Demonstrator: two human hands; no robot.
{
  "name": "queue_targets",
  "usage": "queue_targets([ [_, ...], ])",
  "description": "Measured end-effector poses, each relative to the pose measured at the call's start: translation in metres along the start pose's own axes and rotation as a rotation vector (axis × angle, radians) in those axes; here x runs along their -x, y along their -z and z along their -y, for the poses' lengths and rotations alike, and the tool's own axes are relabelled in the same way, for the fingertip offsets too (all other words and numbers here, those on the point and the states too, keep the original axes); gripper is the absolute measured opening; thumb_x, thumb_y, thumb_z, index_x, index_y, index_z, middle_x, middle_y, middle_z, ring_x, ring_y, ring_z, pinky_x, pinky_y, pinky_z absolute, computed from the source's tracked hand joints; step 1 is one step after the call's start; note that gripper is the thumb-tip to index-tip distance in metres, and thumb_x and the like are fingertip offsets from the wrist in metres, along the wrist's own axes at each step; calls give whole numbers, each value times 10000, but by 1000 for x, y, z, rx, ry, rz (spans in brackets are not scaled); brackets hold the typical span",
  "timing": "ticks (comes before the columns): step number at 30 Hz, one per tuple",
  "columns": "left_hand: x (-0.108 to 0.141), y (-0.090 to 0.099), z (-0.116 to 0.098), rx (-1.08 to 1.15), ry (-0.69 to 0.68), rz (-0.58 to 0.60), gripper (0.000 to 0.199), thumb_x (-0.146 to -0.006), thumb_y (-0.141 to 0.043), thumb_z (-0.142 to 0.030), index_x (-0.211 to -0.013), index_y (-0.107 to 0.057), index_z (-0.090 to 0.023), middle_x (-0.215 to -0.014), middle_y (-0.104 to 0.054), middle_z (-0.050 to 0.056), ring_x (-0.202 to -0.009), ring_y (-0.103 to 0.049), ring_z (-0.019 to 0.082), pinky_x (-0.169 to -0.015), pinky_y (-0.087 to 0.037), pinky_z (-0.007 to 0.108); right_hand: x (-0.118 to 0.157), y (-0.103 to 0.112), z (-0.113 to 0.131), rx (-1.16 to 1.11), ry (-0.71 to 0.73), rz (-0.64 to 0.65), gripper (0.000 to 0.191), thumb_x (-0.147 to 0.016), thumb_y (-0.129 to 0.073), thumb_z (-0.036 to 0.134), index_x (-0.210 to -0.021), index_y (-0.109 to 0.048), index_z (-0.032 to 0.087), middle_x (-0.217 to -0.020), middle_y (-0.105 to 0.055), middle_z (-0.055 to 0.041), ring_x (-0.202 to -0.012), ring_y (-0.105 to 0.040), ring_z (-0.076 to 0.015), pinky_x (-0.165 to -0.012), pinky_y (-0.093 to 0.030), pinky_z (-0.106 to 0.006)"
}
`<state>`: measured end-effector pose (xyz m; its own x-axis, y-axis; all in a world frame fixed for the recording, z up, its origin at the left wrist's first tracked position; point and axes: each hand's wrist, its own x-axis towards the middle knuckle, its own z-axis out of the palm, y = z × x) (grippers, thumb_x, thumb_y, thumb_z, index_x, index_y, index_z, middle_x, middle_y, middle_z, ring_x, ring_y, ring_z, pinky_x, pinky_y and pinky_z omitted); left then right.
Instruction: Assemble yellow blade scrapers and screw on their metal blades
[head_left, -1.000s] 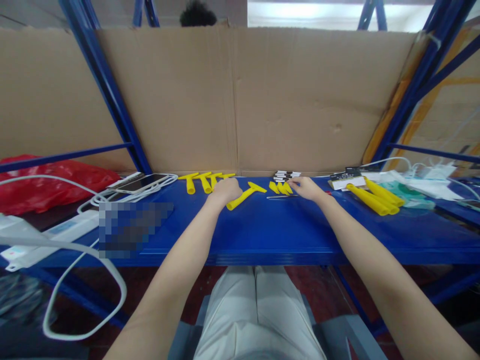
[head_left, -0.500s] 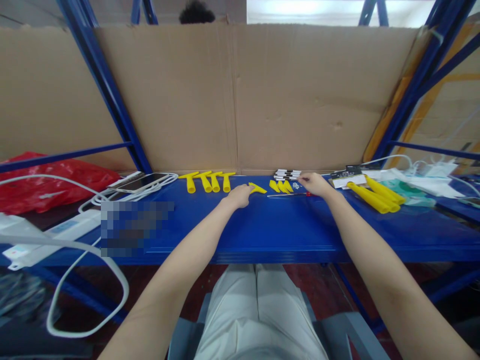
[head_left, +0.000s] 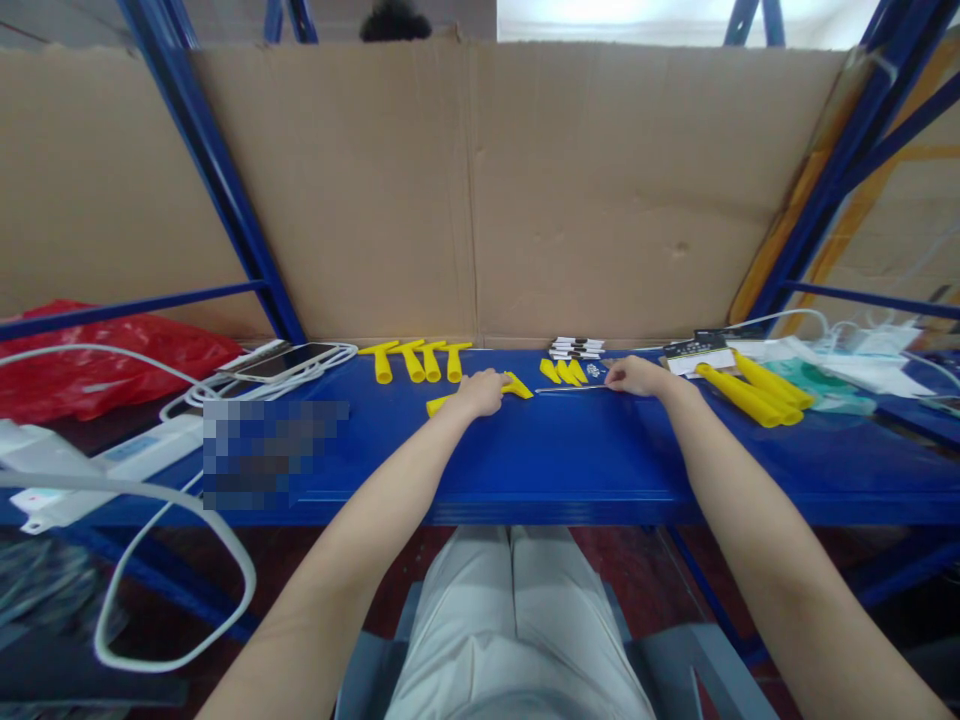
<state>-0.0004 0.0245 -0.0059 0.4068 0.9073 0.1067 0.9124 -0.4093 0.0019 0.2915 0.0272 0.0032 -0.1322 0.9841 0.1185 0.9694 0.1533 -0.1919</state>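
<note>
My left hand (head_left: 482, 393) is closed round a yellow T-shaped tool (head_left: 517, 386); its handle end shows on the other side of the hand. Pinched on the handle of a thin screwdriver (head_left: 570, 389), my right hand (head_left: 632, 376) rests at the blue table, and the metal shaft points left. Several small yellow pieces (head_left: 563, 372) lie just behind the shaft. Beside them is a little group of tiny metal parts (head_left: 594, 370). A stack of white and black strips (head_left: 576, 348) sits behind these.
Several yellow T-shaped tools (head_left: 384, 363) stand in a row at the back left. Yellow tubes (head_left: 750, 393) and a black-and-white packet (head_left: 699, 356) lie right. Farther left are a phone (head_left: 289, 364), white cables, a power strip (head_left: 142, 456) and a red bag (head_left: 112, 360).
My right hand has come down onto the screwdriver and closed on its red handle. The yellow tool in my left hand has shifted, and its handle end now shows.
</note>
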Motion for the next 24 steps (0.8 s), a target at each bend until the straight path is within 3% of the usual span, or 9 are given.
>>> queue_targets([
  [6, 1, 2, -3, 97, -14, -33, 339, -823, -539, -245, -1155, -607, -226, -1240, -589, 104, -1128, -548, 280, -950, -413, 435, 7, 7, -8, -9, -76, 63, 185, -661, -595, 87, -710, -731, 202, -742, -718, -21, -722, -655, -162, -666, -493, -222],
  [12, 2, 3, -7, 112, 4, -24, 279, -808, -554, -205, -1083, -596, -236, -1250, -579, 94, -1171, -512, 286, -922, -421, 486, 17, 17, -18, 54, -243, 121, 263, -621, -562, 47, -753, -743, 185, -764, -718, -35, -717, -655, -181, -635, -484, -244],
  [17, 1, 2, -7, 139, 4, -16, 259, -775, -555, -121, -1009, -584, -229, -1210, -600, 74, -1133, -541, 246, -908, -440, 407, 18, 19, -22, 88, -336, 130, 339, -630, -512, 20, -829, -743, 169, -830, -723, -55, -739, -655, -181, -606, -463, -234],
  [24, -4, -3, -2, 170, -49, -28, 238, -754, -551, -74, -959, -536, -194, -1100, -632, 67, -1039, -583, 200, -839, -446, 282, 17, 19, -16, 155, -275, 142, 289, -678, -520, 64, -828, -749, 155, -878, -726, -77, -812, -663, -191, -664, -464, -222],
])
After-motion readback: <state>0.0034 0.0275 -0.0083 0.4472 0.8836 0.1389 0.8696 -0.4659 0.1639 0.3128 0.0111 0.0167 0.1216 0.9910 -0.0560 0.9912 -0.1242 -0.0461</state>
